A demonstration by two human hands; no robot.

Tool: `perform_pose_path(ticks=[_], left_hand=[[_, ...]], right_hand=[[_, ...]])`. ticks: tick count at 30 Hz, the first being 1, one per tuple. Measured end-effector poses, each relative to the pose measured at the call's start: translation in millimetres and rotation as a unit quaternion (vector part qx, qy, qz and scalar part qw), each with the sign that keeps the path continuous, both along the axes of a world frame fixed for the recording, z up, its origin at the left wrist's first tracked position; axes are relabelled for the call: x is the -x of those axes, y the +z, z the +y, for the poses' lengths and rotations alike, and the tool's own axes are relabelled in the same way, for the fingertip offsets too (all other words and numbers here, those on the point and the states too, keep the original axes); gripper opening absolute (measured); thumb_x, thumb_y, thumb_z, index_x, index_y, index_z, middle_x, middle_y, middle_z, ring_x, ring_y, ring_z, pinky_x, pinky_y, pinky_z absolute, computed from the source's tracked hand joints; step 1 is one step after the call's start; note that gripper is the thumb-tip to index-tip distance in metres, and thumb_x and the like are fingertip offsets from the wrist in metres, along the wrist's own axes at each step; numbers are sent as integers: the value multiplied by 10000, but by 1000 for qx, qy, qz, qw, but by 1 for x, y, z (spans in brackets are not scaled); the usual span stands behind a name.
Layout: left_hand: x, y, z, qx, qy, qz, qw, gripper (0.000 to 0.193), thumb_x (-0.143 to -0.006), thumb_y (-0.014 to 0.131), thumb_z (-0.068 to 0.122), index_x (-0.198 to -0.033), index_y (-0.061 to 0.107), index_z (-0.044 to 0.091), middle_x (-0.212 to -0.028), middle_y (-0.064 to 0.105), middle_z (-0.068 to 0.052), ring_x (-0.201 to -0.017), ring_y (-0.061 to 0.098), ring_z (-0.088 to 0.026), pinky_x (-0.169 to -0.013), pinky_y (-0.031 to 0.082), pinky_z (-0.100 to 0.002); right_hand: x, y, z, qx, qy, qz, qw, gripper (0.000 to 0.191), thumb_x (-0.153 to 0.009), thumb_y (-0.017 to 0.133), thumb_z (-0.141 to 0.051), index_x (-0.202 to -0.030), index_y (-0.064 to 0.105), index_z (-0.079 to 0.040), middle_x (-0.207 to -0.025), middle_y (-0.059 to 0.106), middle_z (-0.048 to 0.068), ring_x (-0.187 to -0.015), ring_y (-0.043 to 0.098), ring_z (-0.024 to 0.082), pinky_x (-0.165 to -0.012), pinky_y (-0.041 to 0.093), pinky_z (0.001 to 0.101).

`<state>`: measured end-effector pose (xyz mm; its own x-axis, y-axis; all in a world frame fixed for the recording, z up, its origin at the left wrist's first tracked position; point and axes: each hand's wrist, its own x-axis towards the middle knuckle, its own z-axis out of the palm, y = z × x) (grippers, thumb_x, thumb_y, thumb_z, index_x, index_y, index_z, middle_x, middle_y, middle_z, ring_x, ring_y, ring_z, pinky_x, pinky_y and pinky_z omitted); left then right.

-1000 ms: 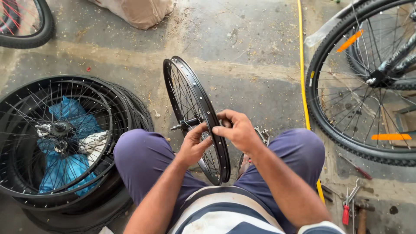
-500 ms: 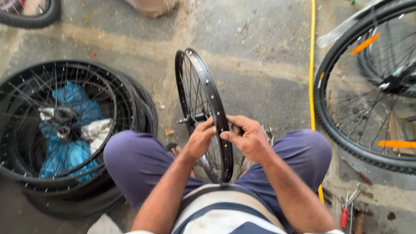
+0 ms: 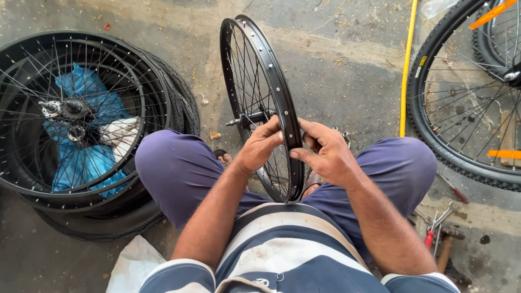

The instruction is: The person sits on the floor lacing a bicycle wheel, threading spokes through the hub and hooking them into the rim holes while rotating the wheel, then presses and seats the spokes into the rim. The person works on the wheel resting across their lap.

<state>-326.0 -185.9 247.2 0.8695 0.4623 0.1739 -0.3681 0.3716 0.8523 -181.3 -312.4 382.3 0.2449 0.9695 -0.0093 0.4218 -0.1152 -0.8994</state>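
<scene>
Scene: a seated person in purple trousers and a striped shirt works over a rough, stained concrete floor (image 3: 336, 81) flecked with yellow grit.

Wheel: a bare black rim (image 3: 271, 81), laced with thin metal spokes, stands upright on edge at frame centre between the person's knees, its glossy band dotted with small bright eyelets and its lower arc dropping out of sight between the thighs.

Hub: a dark axle (image 3: 251, 117) juts left from the middle of the spokes, just above the left hand.

Left hand: the left hand (image 3: 259, 147) meets the rim from the left, fingers curled and thumb pressed in; it pinches at the rim's edge, though what sits under the fingertips cannot be made out.

Right hand: the right hand (image 3: 325, 154) closes on the rim from the right, fingers bent over the band and thumb pointing back towards the other hand; the two nearly touch across the metal.

Left of frame: a stack of wheels (image 3: 81, 108) lies flat, black hoops and fine spokes over thick rubber, with crumpled blue plastic (image 3: 81, 152) and a pale rag showing through.

Right of frame: a tyred wheel (image 3: 434, 108) with knobbly tread and orange reflectors fills the upper right corner.

Between them: a straight yellow rod (image 3: 406, 70) runs down the floor.

Lower right: hand tools (image 3: 439, 228), one red-handled, lie by the knee.
</scene>
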Motion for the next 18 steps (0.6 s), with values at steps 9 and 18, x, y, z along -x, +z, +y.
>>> perform_pose_path(ticks=[9,18], left_hand=[[-2,1,1,-68,31,12,997,284,-1084,594,199,-1305,632,24,-1214,593,-27,-1198,533,-151,-1100,421,-336],[-2,12,11,-147,58,29,987,230,-1083,575,210,-1222,674,56,-1162,610,-16,-1148,510,-149,-1090,393,-315]], right_hand=[[1,-4,-1,1,-10,4,1000,676,-813,829,-73,-1446,593,-59,-786,408,-49,-672,379,66,-573,361,242],[-7,-21,-13,37,-28,143,989,604,-838,783,-68,-1411,596,-30,-777,438,-67,-662,413,37,-557,346,216]])
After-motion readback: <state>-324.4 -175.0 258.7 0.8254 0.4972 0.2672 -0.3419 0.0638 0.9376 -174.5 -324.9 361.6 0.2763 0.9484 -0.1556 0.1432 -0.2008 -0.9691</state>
